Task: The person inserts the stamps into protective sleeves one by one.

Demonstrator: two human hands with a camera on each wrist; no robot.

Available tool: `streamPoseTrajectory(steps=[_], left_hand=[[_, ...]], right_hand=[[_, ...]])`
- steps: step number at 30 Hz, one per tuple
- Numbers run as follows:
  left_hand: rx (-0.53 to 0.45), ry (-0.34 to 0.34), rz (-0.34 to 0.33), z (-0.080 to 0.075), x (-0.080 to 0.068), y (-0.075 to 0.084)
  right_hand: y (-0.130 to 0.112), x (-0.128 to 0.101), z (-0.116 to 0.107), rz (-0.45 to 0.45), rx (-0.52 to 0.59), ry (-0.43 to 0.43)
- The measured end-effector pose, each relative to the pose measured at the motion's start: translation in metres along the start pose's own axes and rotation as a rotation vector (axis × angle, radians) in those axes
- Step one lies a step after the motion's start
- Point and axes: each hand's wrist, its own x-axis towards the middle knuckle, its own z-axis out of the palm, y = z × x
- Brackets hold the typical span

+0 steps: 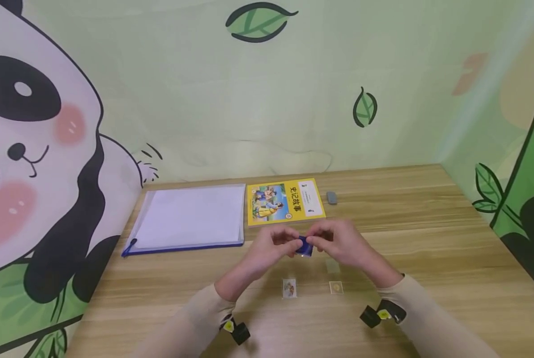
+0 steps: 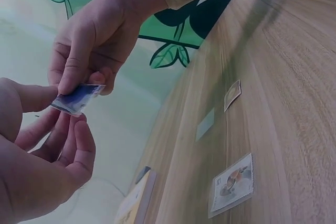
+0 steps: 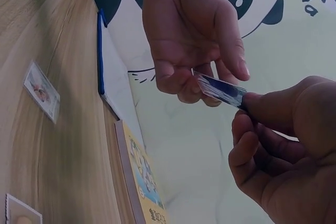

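Note:
Both hands meet above the table around a small blue postage stamp [image 1: 306, 247] in a clear sleeve. My right hand [image 1: 342, 242] pinches one edge of it between thumb and fingers. From the other side, my left hand [image 1: 270, 248] holds it with the thumb and curled fingers; the exact contact is partly hidden. In the left wrist view the sleeved stamp [image 2: 79, 99] lies tilted between the hands. Below on the wood are a sleeved stamp with a brownish picture [image 1: 289, 288] and a pale stamp with a round yellowish motif [image 1: 336, 287]. A faint greenish rectangle [image 1: 332, 266] lies beyond the latter.
A white zip folder [image 1: 188, 216] with a blue edge lies at the back left of the wooden table [image 1: 405, 219]. Beside it is a yellow picture-covered book [image 1: 286, 201], with a small grey object [image 1: 331, 198] to its right. A panda-print backdrop [image 1: 294, 99] stands behind.

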Motion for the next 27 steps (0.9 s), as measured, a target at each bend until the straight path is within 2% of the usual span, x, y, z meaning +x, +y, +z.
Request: streamPoseTrajectory(steps=[9, 18, 22, 27], left_hand=[[0.076, 0.057, 0.062, 0.0005, 0.0025, -0.0032], [0.123, 0.094, 0.017, 0.0036, -0.0014, 0.0006], [0.132, 0.080, -0.002, 0.0047, -0.0027, 0.0011], [0.182, 0.019, -0.023, 0.0048, -0.0038, -0.0015]], right_hand=[[-0.0007, -0.0014, 0.0028, -0.067, -0.096, 0.003], [0.0003, -0.0053, 0.0023, -0.092, -0.136, -0.019], [0.0019, -0.0052, 0.0016, -0.108, -0.155, -0.039], [0.0056, -0.0045, 0.0031, -0.123, -0.199, -0.104]])
